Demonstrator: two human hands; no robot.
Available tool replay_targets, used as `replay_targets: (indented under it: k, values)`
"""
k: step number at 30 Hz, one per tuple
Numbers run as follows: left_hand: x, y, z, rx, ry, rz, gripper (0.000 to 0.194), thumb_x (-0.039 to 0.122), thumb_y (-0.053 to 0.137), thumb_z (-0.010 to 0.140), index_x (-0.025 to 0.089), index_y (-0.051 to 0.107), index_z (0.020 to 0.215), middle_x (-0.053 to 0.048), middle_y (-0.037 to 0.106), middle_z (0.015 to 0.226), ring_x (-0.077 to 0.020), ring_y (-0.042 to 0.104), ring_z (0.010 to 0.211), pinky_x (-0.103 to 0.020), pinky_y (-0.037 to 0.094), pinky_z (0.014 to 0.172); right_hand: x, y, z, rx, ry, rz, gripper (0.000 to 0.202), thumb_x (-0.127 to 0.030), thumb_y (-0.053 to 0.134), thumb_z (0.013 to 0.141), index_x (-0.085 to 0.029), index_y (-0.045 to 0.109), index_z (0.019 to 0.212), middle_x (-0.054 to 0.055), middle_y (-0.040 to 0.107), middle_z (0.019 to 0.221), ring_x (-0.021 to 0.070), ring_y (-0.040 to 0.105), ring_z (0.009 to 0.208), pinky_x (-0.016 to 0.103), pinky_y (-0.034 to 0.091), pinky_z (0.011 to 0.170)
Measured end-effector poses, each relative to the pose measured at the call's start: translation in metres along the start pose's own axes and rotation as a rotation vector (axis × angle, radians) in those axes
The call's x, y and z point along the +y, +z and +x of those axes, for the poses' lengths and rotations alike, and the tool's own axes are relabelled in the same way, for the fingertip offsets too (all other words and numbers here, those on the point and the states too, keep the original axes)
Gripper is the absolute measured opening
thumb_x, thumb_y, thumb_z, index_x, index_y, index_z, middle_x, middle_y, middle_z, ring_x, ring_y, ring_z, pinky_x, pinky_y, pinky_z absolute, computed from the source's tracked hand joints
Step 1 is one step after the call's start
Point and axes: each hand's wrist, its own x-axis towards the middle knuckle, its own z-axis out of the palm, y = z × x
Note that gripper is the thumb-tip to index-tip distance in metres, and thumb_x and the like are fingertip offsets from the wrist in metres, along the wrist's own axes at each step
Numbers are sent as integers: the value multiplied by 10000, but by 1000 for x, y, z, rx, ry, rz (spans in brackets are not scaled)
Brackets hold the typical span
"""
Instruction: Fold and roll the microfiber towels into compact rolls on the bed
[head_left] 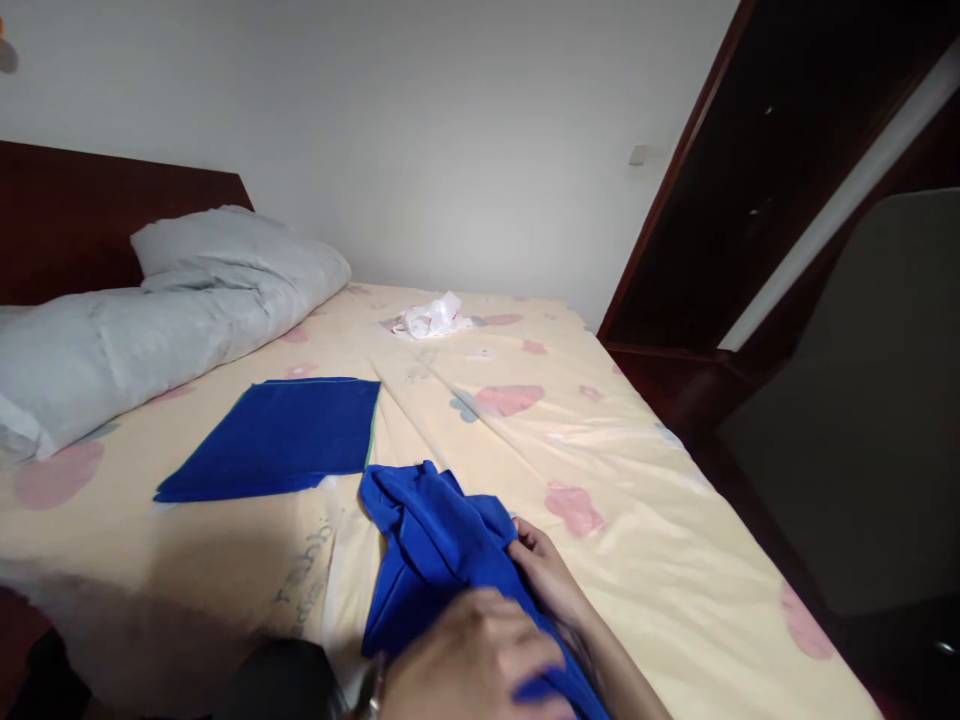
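Note:
A crumpled blue cloth point(442, 540) lies loosely bunched on the bed near me, its lower part running down out of the picture. On its right edge, my right hand point(551, 585) pinches the fabric between thumb and fingers. My left hand point(480, 660), with a watch at the wrist, crosses over the near part of the cloth. It is blurred by motion, but its fingers are curled and a bit of blue fabric shows between them. Just beyond and to the left rests a flat stack of folded blue cloth point(285, 435) with a green-edged border.
The bed has a cream sheet point(637, 510) with pink and grey prints. A grey quilt point(187, 310) lies bunched at the left by the dark headboard point(112, 210). A crumpled white plastic bag point(433, 317) sits near the wall. Dark wooden furniture point(690, 200) stands at right.

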Motion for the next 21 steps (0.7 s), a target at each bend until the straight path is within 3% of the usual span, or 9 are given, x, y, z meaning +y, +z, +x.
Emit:
replay_targets:
  k: [2, 4, 5, 7, 10, 12, 15, 21]
  values:
    - [-32, -38, -4, 208, -295, 68, 176, 349, 507, 943, 280, 656, 1006, -30, 729, 969, -203, 669, 948, -333, 486, 897, -7, -6, -5, 18, -43, 120, 104, -123, 586, 593, -192, 529, 646, -63, 469, 600, 95, 374, 551, 209, 294, 533]
    - [-75, -64, -14, 462, -596, 145, 262, 377, 482, 944, 231, 669, 1056, -74, 711, 1076, -239, 646, 1044, -371, 472, 967, -16, -10, -11, 14, -25, 237, 144, -93, 557, 528, -191, 515, 626, -72, 456, 570, 84, 358, 519, 203, 286, 506]
    - [-97, -69, -21, 490, -709, 144, 317, 428, 532, 908, 211, 664, 1098, -95, 694, 1130, -260, 635, 1077, -387, 476, 971, -20, -12, -13, 13, 5, 283, 162, -86, 561, 517, -191, 525, 634, -75, 462, 563, 82, 367, 508, 201, 298, 500]
    - [-136, -67, -37, 416, -853, 41, 445, 497, 586, 847, 176, 652, 1149, -120, 679, 1171, -271, 643, 1063, -387, 502, 935, -25, -11, -16, 12, 74, 352, 189, -96, 613, 553, -199, 569, 706, -69, 525, 603, 93, 444, 526, 205, 367, 530]
    - [-165, -49, -51, 313, -906, -104, 577, 517, 626, 800, 163, 609, 1254, -127, 692, 1114, -268, 659, 1028, -382, 512, 913, -23, -7, -13, 46, 176, 369, 205, -248, 716, 705, -211, 609, 876, -20, 653, 758, 147, 600, 654, 259, 483, 651]
    - [-166, -41, -51, 306, -886, -197, 602, 460, 640, 788, 161, 573, 1305, -122, 703, 1065, -269, 660, 1041, -386, 505, 927, -19, -4, -8, 96, 202, 304, 269, -344, 736, 751, -203, 611, 943, 16, 694, 823, 178, 651, 728, 296, 513, 716]
    - [-153, -43, -45, 353, -802, -356, 589, 352, 611, 780, 121, 540, 1317, -124, 700, 1049, -254, 655, 1061, -389, 487, 968, -18, -4, -5, 97, 174, 148, 267, -309, 733, 723, -188, 613, 928, 10, 693, 768, 174, 647, 681, 280, 504, 670]
    - [-102, -82, -37, 434, -616, -451, 587, 189, 530, 733, 174, 531, 1320, -101, 667, 1169, -232, 599, 1155, -375, 467, 1012, -41, -7, -15, 31, 66, 34, 84, -154, 574, 582, -183, 553, 658, -59, 527, 556, 83, 401, 480, 196, 294, 475]
